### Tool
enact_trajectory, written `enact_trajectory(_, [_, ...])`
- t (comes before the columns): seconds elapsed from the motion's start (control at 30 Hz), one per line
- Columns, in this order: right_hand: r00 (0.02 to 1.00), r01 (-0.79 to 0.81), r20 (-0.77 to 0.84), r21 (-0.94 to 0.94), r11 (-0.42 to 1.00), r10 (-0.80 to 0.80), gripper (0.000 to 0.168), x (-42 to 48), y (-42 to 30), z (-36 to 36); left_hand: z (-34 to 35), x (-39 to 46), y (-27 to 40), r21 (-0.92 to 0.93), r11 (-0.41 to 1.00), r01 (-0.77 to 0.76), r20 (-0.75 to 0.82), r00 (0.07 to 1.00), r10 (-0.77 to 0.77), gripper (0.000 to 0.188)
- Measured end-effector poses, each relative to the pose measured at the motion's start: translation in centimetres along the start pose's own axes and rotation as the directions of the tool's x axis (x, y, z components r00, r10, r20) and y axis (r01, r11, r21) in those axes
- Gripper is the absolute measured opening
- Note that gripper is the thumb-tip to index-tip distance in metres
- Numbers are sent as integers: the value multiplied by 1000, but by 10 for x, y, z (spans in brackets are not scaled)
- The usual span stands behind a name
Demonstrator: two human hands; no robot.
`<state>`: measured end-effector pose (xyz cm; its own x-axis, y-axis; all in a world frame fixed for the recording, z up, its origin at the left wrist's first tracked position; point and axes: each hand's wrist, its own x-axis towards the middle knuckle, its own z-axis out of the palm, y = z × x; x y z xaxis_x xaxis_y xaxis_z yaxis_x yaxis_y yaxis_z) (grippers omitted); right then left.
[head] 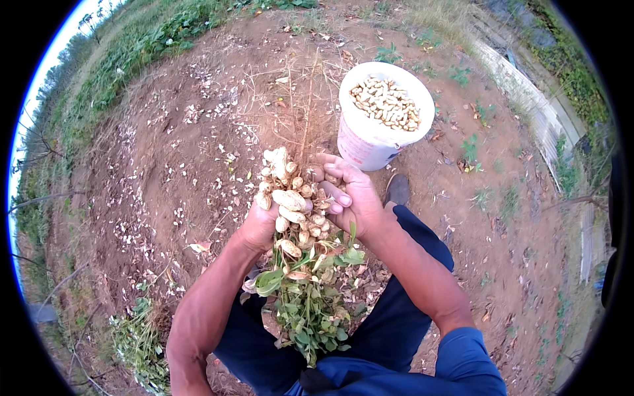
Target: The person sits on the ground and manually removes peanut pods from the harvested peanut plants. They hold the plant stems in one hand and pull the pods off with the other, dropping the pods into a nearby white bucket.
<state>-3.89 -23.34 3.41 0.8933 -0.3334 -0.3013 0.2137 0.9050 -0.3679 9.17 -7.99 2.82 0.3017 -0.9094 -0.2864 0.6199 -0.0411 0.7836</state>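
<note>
A peanut plant hangs between my knees, its roots up and its green leaves (312,312) down. My left hand (260,225) grips it from the left, largely behind the thick cluster of pale peanut pods (292,200). Curled at the right side of this cluster, my right hand (359,198) has pods among its fingers; how many is hidden. Thin brown roots (308,109) stick out beyond the pods. Ahead and to the right stands a white plastic bucket (354,143), bearing red print. Loose peanuts (386,104) fill it to somewhere below the rim.
More pulled plants (141,341) lie on the soil at my left. My shoe (397,189) is just below the bucket. Dry leaf bits (193,116) litter the brown soil (163,188). Corrugated sheeting (532,109) edges the right side, green vines (148,49) the upper left.
</note>
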Motion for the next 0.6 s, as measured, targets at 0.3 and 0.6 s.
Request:
enact_trajectory(0.3, [884, 454, -48, -151, 878, -465, 17, 41, -124, -44, 6, 11, 16, 506, 815, -282, -70, 928, 365, 25])
enact_trajectory(0.6, [710, 174, 112, -985, 19, -695, 39, 56, -136, -29, -18, 11, 32, 969, 231, 82, -194, 835, 515, 31])
